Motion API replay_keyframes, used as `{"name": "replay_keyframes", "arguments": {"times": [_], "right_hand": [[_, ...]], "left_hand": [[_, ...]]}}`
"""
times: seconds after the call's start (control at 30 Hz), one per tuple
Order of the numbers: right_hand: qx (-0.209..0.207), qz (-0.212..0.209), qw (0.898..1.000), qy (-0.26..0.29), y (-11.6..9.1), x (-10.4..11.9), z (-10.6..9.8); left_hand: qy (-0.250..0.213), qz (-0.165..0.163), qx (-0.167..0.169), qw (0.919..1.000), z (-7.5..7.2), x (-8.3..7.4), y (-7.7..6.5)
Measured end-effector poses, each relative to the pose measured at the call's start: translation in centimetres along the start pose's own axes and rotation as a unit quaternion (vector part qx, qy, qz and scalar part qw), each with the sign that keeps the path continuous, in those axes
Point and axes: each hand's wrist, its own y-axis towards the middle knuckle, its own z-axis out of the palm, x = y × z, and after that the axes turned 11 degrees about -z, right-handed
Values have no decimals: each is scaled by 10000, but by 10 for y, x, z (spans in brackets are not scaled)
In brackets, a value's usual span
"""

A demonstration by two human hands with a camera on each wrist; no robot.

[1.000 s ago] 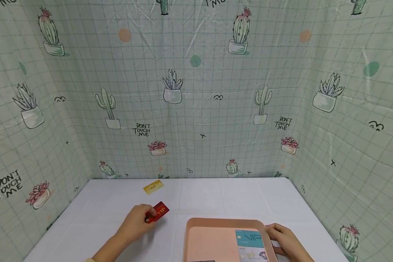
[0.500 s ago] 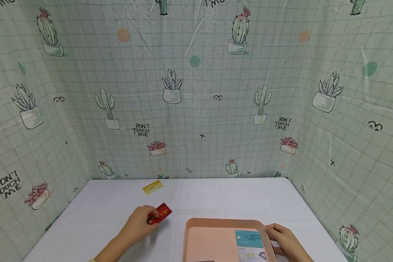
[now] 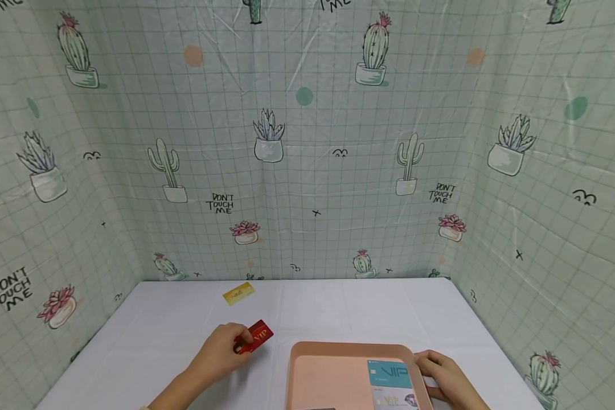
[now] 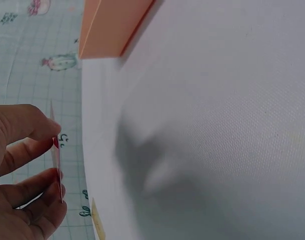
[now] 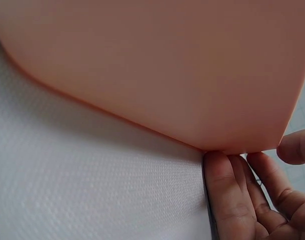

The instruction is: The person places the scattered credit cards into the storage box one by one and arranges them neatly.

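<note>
My left hand (image 3: 216, 356) pinches a red VIP card (image 3: 258, 336) by its near end, between thumb and fingers. The card is raised over the table, left of a pink tray (image 3: 325, 348). Edge-on, the same card (image 4: 56, 160) shows as a thin strip in the left wrist view. At the tray's right side, my right hand (image 3: 448, 377) grips the edge; its fingertips (image 5: 220, 167) meet the outer wall low down and at the rim. Inside the tray lie a teal VIP card (image 3: 389, 374) and a pale VIP card (image 3: 393, 397). The tray's near part is cut off.
A yellow card (image 3: 238, 294) lies near the table's back left edge. Part of a dark flat item (image 3: 320, 408) shows in the tray at the frame's bottom. White cloth covers the table (image 3: 338, 310); a cactus-print curtain (image 3: 297, 188) encloses its back and sides.
My left hand has moved slightly right and toward me with the red card, closer to the tray. The right hand and tray stay where they were.
</note>
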Motion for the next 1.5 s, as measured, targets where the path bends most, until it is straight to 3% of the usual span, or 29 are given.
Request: {"name": "replay_keyframes", "arguments": {"times": [0.27,0.5,0.83,1.17,1.5], "right_hand": [[-44,-20,10000,-22,0,0,0],[-78,-5,10000,-22,0,0,1],[-74,-62,9999,-33,0,0,1],[-340,20,9994,-117,1,1,3],[-353,81,9993,-128,0,1,5]], "left_hand": [[-56,132,26,9999,1,-4,-1],[-55,97,261,9996,2,-13,-1],[-78,508,326,9981,7,-23,-2],[-123,353,648,9972,6,-35,-5],[-251,632,940,9932,10,-46,-12]]}}
